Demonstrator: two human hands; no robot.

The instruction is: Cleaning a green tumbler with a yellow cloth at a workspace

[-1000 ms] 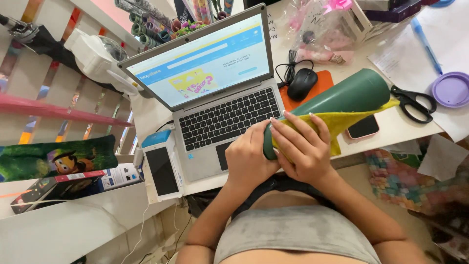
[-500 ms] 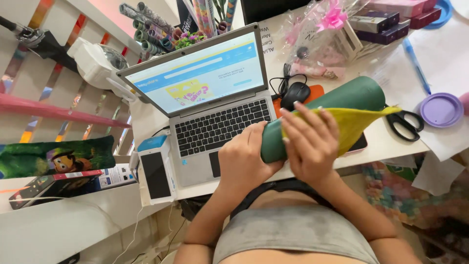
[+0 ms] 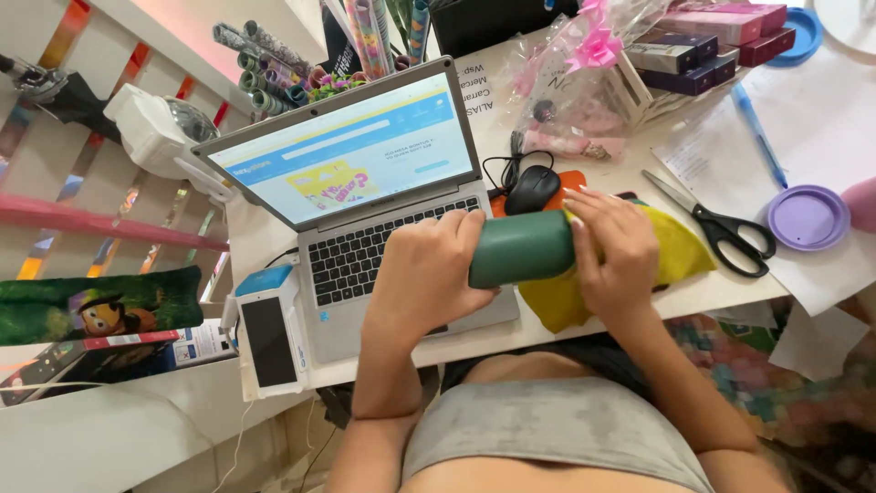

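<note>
A dark green cylinder [image 3: 522,246], like a tumbler, is held level above the desk's front edge. My left hand [image 3: 429,274] grips its near end, over the laptop's lower right corner. My right hand [image 3: 616,251] wraps the far part of the cylinder through a yellow cloth [image 3: 671,251], which hangs down beneath it. Most of the cylinder beyond my right hand is hidden by the hand and cloth.
An open laptop [image 3: 365,183] sits at the left, a black mouse [image 3: 531,189] on an orange pad behind my hands. Black scissors [image 3: 721,226], a purple lid [image 3: 808,217], a blue pen [image 3: 757,135], papers and gift boxes lie right. A white card terminal [image 3: 269,333] stands left.
The cylinder has swung from pointing up-right to lying level and looks shorter. My right hand slid along it with the cloth, which now hangs bunched below. The view shifted slightly.
</note>
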